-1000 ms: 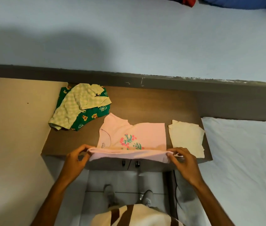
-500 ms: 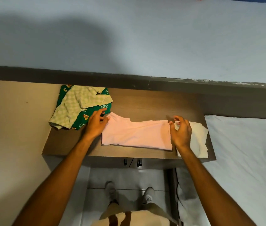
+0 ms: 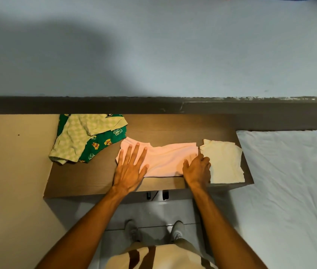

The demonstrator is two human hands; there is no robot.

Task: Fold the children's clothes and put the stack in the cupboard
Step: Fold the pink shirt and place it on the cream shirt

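On the brown wooden tabletop, the folded pale pink cotton shirt lies between a crumpled green patterned garment and a folded cream cloth, the left hand pressing flat with fingers spread, the right hand curled on its right edge, grip unclear.

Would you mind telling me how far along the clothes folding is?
Done: a cream garment lies folded on the wooden top. In hand: the left hand and right hand press the half-folded pink shirt. Left: the crumpled green pieces, stacking, the cupboard.
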